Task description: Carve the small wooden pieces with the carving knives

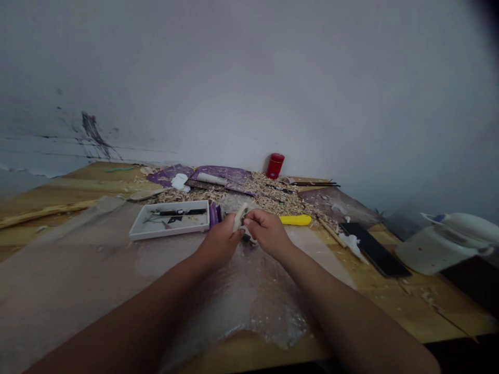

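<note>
My left hand is closed around a small pale piece that looks like carved wood, with its upper end sticking out past the thumb. Against the near side of that piece, my right hand is closed in a pinch; whatever its fingers hold is too small and hidden to make out. Just beyond the right hand lies a yellow handle-like object, its left end covered by the hand. A purple object sits behind my left hand, beside a white tray with dark, thin tools in it.
Wood shavings and purple sheets cover the table's back. A red canister leans by the wall. At right are a black phone-like slab, a wooden stick and a white container. Clear plastic sheeting spreads beneath my arms.
</note>
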Demonstrator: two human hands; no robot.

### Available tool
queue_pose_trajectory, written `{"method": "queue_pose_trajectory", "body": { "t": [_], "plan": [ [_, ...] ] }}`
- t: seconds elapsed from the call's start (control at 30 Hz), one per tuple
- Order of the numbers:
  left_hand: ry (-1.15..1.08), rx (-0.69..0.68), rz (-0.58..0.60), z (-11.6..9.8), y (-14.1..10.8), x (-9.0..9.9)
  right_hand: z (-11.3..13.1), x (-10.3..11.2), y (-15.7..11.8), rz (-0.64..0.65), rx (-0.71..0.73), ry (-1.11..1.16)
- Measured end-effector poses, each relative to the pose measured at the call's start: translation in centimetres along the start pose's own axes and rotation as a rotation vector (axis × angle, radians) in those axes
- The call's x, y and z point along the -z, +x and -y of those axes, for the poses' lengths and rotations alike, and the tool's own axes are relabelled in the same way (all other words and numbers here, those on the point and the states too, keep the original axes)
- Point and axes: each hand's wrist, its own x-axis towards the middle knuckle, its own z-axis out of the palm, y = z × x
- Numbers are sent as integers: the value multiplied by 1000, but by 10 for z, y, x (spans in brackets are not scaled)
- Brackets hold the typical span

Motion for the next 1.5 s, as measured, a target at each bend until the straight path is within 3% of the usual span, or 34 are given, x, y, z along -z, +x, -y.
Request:
{"method": "queue_pose_trajectory", "body": {
  "t": [0.23,0.4,0.67,0.8,0.87,1.0,1.1,1.2,1.33,1.5],
  "plan": [
    [30,-1,44,-1,-1,-2,1,-2,-4,-105,106,-378],
    [99,14,28,-2,-2,0,2,-3,-3,-32,62,-491],
    [318,68,65,-7,-4,2,1,5,2,86,47,-112],
    [213,10,39,-5,-2,2,-2,5,4,103,-27,174],
    [129,-7,37,-5,-1,1,-3,4,4,52,-46,210],
    [56,-12,65,-3,0,1,0,0,-1,-69,24,-164],
    [99,21,55,-5,0,2,5,-1,-3,-49,56,-456],
    [157,51,54,-8,-2,3,9,0,-2,15,27,-562],
    [207,53,64,-9,-3,3,10,6,0,86,59,-430],
    [154,20,45,-5,-2,1,1,9,3,119,19,32]
  ]
}}
